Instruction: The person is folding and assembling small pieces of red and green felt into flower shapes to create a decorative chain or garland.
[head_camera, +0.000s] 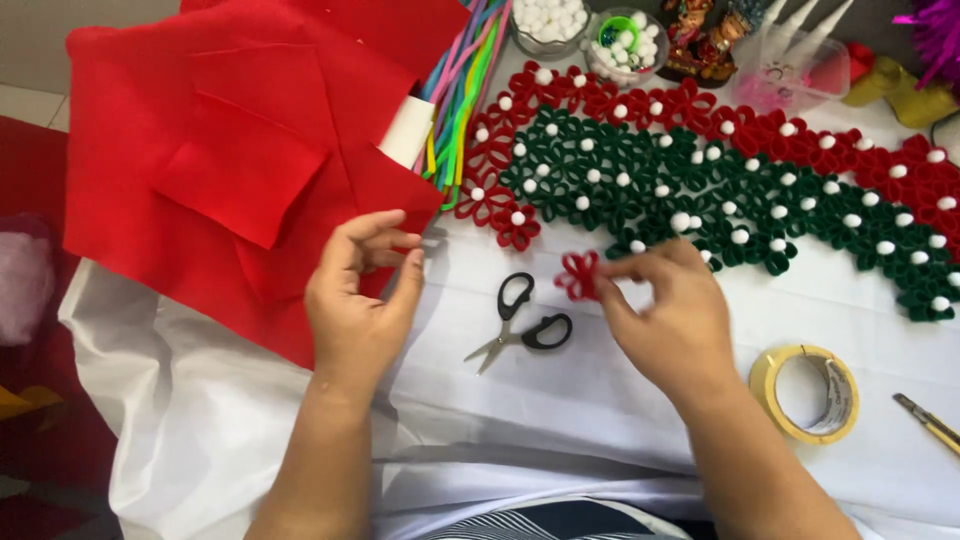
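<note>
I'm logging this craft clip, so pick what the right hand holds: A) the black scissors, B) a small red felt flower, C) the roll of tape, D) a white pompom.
B: the right hand pinches a small red felt flower at its fingertips, while the black scissors and the roll of tape lie untouched on the white cloth.

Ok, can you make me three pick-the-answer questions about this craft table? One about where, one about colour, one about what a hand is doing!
1. Where are the black-handled scissors?
A. On the white cloth between the hands
B. On the red felt
C. Inside a bowl

2. What colour is the small looped flower?
A. Green
B. Red
C. Yellow

3. What is the right hand doing?
A. Lying flat
B. Holding tape
C. Pinching the flower

Answers: 1 A, they lie on cloth between both hands. 2 B, its loops are red. 3 C, fingertips close on the flower.
</note>
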